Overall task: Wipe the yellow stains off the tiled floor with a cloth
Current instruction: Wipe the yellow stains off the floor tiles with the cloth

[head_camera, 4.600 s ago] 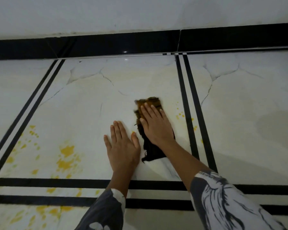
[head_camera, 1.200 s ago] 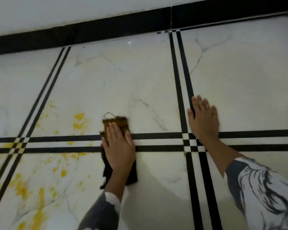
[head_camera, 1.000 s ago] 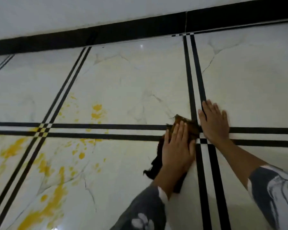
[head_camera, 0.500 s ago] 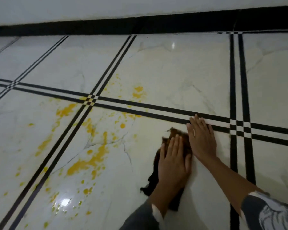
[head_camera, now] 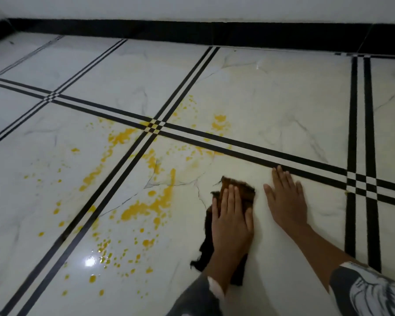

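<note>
Glossy marble-look tile floor (head_camera: 271, 115); frayed fabric cloth (head_camera: 240, 190).

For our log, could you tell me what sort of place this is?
Likely an indoor room's edge: glossy white floor tiles, black border stripes, black skirting under a white wall.

Floor (head_camera: 283, 99): yellow stains (head_camera: 144, 207), seemingly brown cloth (head_camera: 240, 189)

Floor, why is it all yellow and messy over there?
Yellow stains splatter the white tiled floor across the black lines, left of the cloth under the left hand. It looks like an unwiped spill.
</note>
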`<state>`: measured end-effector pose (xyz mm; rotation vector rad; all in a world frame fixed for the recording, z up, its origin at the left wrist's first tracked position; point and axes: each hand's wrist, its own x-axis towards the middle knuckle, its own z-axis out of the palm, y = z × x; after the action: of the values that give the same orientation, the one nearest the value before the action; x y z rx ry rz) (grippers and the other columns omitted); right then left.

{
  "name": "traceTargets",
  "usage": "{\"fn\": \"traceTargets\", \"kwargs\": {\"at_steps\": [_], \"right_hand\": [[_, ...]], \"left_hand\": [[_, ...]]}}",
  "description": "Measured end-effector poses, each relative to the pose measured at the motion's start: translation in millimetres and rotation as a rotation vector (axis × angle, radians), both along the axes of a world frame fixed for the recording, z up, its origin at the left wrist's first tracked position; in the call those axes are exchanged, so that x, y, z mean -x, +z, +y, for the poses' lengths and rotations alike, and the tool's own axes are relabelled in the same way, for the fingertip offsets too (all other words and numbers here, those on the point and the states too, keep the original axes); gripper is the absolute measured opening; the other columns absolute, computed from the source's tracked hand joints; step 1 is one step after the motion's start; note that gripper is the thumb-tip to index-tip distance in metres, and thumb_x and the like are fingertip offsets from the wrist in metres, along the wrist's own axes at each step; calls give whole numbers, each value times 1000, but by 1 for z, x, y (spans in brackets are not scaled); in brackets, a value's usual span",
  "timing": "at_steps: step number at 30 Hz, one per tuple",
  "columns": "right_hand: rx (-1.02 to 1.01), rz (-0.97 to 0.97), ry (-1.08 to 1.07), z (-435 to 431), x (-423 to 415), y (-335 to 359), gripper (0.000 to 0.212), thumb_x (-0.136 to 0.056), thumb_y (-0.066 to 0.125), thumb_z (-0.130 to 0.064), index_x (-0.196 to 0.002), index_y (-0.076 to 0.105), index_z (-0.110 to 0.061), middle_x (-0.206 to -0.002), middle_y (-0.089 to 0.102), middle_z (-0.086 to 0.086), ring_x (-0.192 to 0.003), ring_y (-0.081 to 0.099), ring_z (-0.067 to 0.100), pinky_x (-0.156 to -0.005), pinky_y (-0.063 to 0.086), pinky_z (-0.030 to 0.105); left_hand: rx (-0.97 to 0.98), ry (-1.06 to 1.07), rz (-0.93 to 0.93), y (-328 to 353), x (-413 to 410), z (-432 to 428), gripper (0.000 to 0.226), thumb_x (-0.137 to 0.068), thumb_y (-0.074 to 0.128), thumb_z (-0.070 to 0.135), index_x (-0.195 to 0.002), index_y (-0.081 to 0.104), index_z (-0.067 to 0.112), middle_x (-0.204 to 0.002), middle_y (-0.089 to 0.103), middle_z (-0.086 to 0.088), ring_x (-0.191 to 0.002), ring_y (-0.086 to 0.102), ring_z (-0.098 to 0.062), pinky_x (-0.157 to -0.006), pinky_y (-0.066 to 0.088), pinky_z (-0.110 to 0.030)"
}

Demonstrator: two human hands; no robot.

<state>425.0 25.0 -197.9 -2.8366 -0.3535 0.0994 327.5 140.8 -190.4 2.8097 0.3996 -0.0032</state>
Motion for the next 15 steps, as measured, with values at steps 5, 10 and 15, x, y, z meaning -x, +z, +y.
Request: {"fn": "traceTargets", "kwargs": {"at_steps": [5,10,15], "right_hand": [[42,86,20,3,21,15,58,-98,26,-39,-148,11,-14,-157,8,4,-145,7,19,-116,4,38],[5,161,111,35,22,40,54,-99,19,-40,-148,11,-19,-158,6,-1,-144,2,14,-116,0,36],[-184,219,124,84,38,33,53,-99,20,-41,-148,17,-20,-157,9,-2,-144,3,13,-116,-1,35]], "left_hand": [[-63,144,41,-4,-29,78,72,-89,0,50,-150,10,14,-158,12,-2,-145,7,-15,-116,-1,-37],[-41,537,-68,-3,46,39,65,-92,18,42,-144,28,3,-149,36,-13,-139,32,-24,-114,13,-43],[-39,95,-40,0,40,19,59,-94,28,43,-142,38,12,-147,40,-5,-137,35,-18,-114,19,-40]]}}
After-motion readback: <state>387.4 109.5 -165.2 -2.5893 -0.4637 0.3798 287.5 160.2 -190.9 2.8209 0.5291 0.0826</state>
